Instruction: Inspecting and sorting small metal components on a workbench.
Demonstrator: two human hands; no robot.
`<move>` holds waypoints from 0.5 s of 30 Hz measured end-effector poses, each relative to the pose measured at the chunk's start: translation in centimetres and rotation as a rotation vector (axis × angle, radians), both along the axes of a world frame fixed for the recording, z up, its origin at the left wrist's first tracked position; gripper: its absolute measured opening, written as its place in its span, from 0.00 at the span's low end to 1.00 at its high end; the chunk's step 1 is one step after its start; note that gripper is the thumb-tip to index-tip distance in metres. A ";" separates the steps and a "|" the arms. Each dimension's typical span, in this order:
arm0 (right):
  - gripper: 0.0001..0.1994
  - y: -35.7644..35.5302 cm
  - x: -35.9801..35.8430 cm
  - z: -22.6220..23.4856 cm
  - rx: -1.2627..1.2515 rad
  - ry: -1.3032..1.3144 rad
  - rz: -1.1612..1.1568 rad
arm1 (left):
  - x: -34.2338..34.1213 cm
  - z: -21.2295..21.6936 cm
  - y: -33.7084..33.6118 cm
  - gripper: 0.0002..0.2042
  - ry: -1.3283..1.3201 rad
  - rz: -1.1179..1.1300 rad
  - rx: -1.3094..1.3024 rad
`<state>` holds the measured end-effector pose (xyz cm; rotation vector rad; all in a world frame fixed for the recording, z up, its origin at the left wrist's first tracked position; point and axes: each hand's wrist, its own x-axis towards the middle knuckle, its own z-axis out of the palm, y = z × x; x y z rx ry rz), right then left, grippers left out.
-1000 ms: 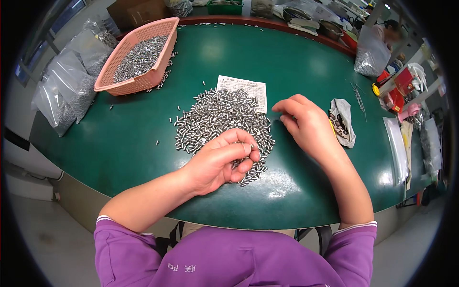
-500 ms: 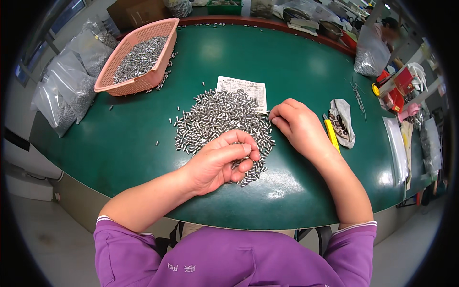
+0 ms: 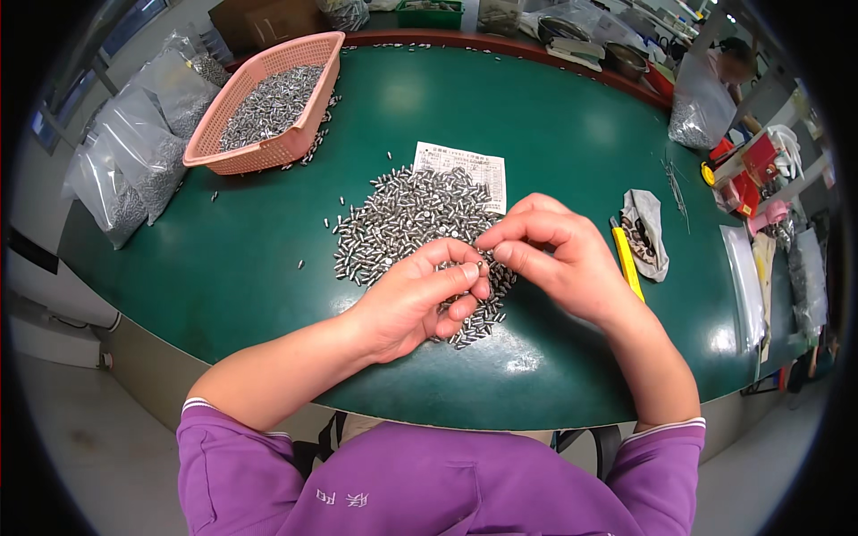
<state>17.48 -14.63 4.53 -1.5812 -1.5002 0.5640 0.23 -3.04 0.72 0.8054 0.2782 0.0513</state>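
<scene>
A heap of small silver metal pins (image 3: 393,223), short and tapered, lies on the green table. Over its near right side my left hand (image 3: 416,299) is closed, thumb against forefinger, with a tiny metal piece showing at the tips. My right hand (image 3: 559,255) is closed in a pinch right beside those fingertips; its thumb and forefinger hide most of whatever they hold. Under the heap's far edge sits a white printed slip (image 3: 493,174). A few loose pins are scattered left of the heap.
A pink basket (image 3: 308,134) of similar pins stands far left, beside bulging clear bags (image 3: 147,161). On the right lie a yellow-handled cutter (image 3: 627,261), a grey cloth pouch (image 3: 657,232) and thin wires (image 3: 677,192). Another person (image 3: 735,62) is at the far right.
My right hand has moved left and nearer, from the heap's right edge to my left fingertips. My left hand has stayed nearly in place.
</scene>
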 end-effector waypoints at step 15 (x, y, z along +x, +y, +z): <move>0.14 0.4 3.8 -3.8 -0.001 -0.601 -0.267 | 0.1 0.5 -0.1 0.11 0.037 0.010 0.032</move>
